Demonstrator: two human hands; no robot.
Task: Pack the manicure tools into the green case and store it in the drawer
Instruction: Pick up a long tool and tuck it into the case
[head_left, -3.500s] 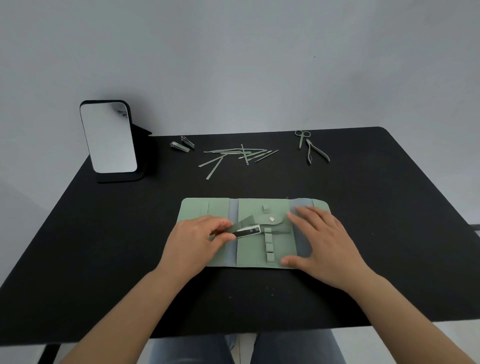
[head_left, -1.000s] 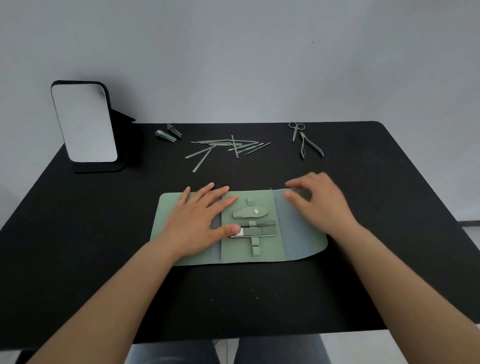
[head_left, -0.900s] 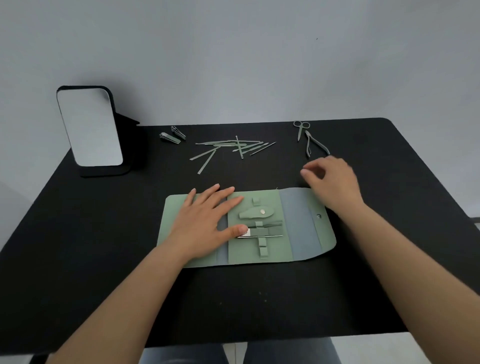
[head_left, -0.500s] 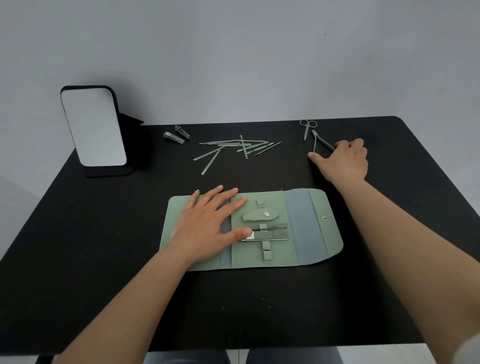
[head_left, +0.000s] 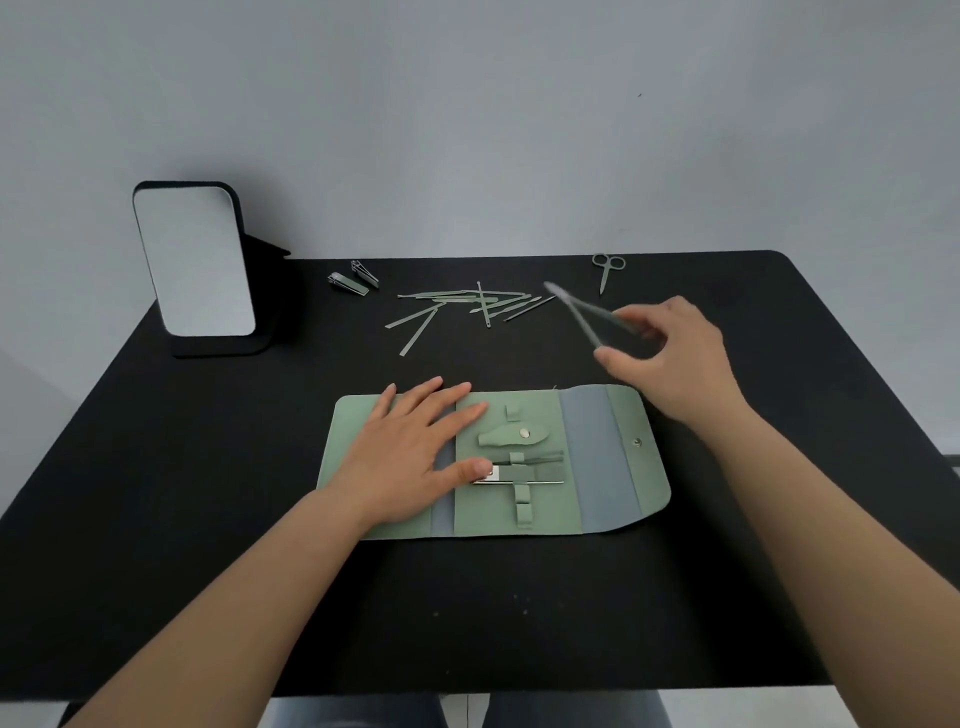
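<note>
The left hand (head_left: 410, 457) is lying flat, fingers straight, on the open green case (head_left: 613, 467) near the table's (head_left: 156, 519) front. Beyond it, the right hand (head_left: 670, 358) is pinching the blurred nippers (head_left: 582, 312) in the air. Farther back, loose tools (head_left: 457, 306) and scissors (head_left: 607, 270) are lying.

The right hand (head_left: 675, 358), which was resting on the green case (head_left: 613, 457) and then reaching to the far right of the table, is now holding the cuticle nippers (head_left: 582, 314) lifted off the table, carrying them back toward the case.
</note>
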